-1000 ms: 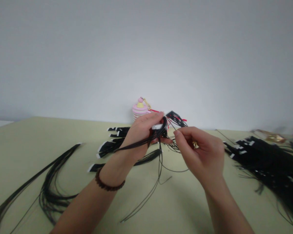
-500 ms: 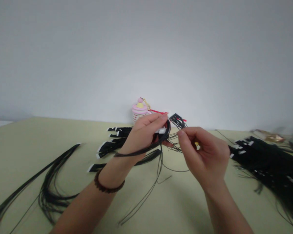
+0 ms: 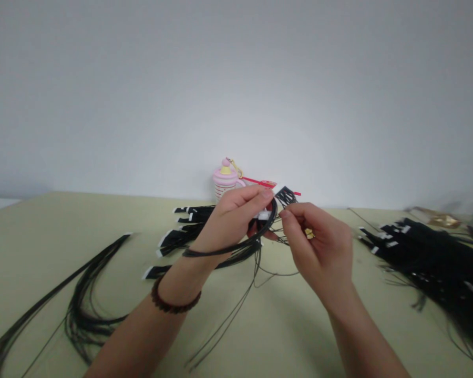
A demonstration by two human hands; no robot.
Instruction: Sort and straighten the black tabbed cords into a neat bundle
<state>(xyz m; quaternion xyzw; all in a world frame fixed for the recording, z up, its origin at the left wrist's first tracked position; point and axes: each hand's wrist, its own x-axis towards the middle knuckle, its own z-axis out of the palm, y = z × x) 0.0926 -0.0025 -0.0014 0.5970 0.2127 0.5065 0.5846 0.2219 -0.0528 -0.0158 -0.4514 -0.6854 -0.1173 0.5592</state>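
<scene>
My left hand is closed round a looped bundle of thin black cords with a small white piece at its fingertips, held above the table. A dark bead bracelet circles that wrist. My right hand is pinched on a single black cord right beside the left fingertips, with a small yellow bit showing under its fingers. Loose cord ends trail from both hands down onto the pale green table.
A pink and yellow cupcake-shaped charm with a red strip stands behind my hands by the wall. Black tagged bundles lie behind my left hand. A big heap of black tagged cords fills the right side. Long loose black cords curve at left.
My right hand has moved slightly left and closer to the left fingertips. The cord loop in my left hand has drawn tighter and sits lower over the wrist.
</scene>
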